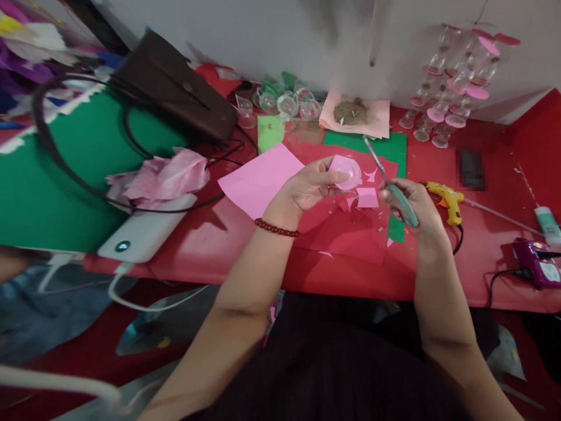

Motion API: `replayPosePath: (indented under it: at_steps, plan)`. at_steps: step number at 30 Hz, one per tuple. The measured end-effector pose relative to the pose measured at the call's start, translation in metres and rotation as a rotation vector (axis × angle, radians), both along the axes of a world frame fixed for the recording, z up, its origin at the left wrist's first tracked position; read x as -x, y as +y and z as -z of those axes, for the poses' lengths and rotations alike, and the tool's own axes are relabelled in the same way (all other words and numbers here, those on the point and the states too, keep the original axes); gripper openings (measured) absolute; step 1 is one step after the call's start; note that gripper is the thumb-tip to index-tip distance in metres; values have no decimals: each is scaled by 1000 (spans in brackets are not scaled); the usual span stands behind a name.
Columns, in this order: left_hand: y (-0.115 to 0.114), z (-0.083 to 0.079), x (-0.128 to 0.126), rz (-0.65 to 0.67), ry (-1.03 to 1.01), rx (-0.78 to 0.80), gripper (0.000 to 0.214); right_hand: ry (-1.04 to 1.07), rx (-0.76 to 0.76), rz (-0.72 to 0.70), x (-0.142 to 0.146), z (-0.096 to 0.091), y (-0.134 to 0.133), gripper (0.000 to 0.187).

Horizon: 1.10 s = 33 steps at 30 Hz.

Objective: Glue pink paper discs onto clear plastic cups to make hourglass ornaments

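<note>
My left hand (313,182), with a beaded bracelet at the wrist, pinches a small clear plastic cup (349,173) together with a piece of pink paper (336,163). In my right hand (412,202) is a pair of scissors (379,161) with green handles. Their blades point up and away, just right of the cup, and do not touch it. Below the hands, pink paper scraps (367,197) lie on red sheets (342,240). A larger pink sheet (263,178) rests under and left of my left hand.
A yellow glue gun (447,199) lies right of my right hand, near a purple power box (538,263). Clear cups (287,104) stand at the back, and joined cups with pink discs (456,88) hang at back right. A brown bag (175,88) and white power bank (146,231) are left.
</note>
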<state>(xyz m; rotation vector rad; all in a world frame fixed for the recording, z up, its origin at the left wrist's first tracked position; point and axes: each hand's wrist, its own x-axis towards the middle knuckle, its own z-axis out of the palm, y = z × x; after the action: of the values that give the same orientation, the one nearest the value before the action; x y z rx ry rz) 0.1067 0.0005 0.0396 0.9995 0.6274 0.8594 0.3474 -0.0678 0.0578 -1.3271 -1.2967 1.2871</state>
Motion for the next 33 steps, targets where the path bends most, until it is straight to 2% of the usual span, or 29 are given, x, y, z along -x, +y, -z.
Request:
replayPosePath:
  at_steps: [4, 8, 12, 15, 19, 23, 27, 33]
  plan:
    - [-5, 1, -10, 34, 40, -23, 51, 115, -93, 153, 11, 11, 4, 55]
    - [-11, 4, -17, 148, 149, -89, 53, 189, -79, 100, 19, 16, 4, 61]
    - [-14, 5, -18, 157, 194, -147, 55, 230, -73, 18, 22, 19, 4, 65]
    - [-13, 8, -20, 110, 152, -143, 65, 242, -81, 22, 23, 21, 4, 66]
    - [-11, 16, -26, -79, 47, -51, 62, 301, -138, 179, 24, 26, 8, 66]
    - [-15, 21, -35, -60, -18, -6, 55, 358, -221, 308, 26, 34, 12, 66]
    - [-25, 22, -47, -48, -87, -37, 50, 371, -244, 290, 34, 39, 10, 66]
    - [-29, 15, -50, -155, -187, 5, 38, 307, -177, 252, 41, 34, 6, 62]
